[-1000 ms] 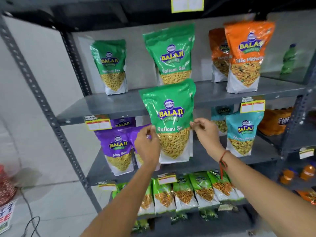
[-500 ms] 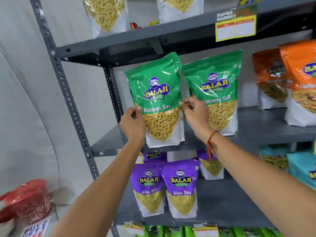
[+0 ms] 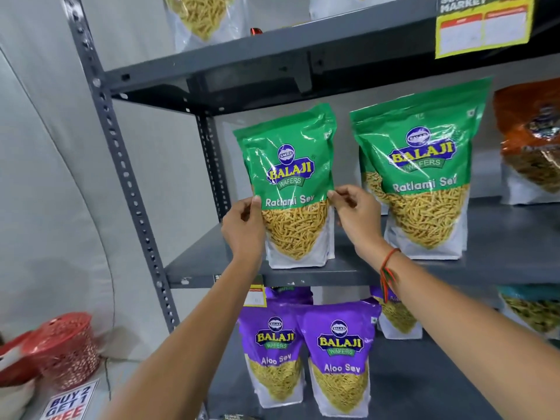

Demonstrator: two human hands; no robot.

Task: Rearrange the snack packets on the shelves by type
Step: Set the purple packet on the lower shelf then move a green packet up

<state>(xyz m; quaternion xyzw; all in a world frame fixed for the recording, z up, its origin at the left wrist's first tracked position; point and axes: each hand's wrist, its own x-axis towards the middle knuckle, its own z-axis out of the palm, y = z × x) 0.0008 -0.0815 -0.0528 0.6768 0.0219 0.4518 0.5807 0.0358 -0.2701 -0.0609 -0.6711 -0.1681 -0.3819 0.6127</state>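
A green Ratlami Sev packet (image 3: 291, 177) stands upright on the grey middle shelf (image 3: 500, 234), its base on the shelf board. My left hand (image 3: 242, 225) pinches its left edge and my right hand (image 3: 357, 216) pinches its right edge. Another green packet seems to stand right behind it. A second green Ratlami Sev packet (image 3: 421, 177) stands just to the right, with one more behind it. Two purple Aloo Sev packets (image 3: 336, 356) stand on the shelf below, and more purple ones sit behind them. An orange packet (image 3: 533, 140) stands at the far right of the middle shelf.
The rack's grey perforated upright (image 3: 127, 183) runs down the left. The top shelf holds clear-bottomed packets (image 3: 203, 19) and a yellow price tag (image 3: 481, 25). A red mesh basket (image 3: 66, 350) and a "Buy 2 Get 1" sign (image 3: 68, 403) sit on the floor at left.
The green packet went from in front of the lower shelf up to the middle shelf and now rests on it, left of the other green packet. Both hands stayed on its edges.
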